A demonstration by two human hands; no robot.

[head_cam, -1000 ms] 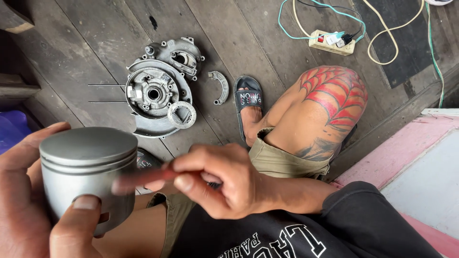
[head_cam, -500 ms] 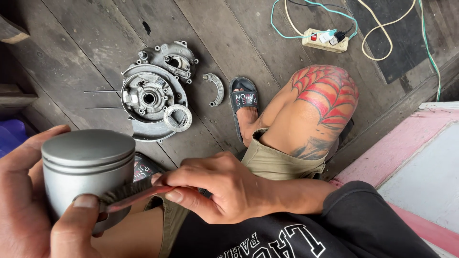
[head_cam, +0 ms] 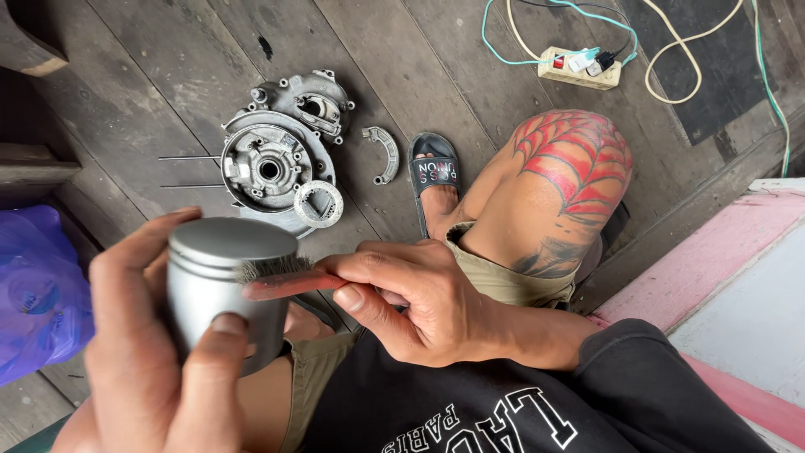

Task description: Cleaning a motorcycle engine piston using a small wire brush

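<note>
I see left hand (head_cam: 159, 361) fingers wrapped around grey piston (head_cam: 222, 281); right hand (head_cam: 419, 302) pinches wire brush (head_cam: 281, 277), bristles touching piston's right side.

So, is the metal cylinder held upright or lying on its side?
Upright: the left hand holds the metal cylinder with its flat closed top facing up, brush bristles against its upper side.

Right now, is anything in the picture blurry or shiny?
In the head view, the left hand sits so close that it looks soft and blurry; the metal cup gives a dull gleam with no harsh glare; the right hand with the brush looks sharper; the floor is evenly daylit.
</note>
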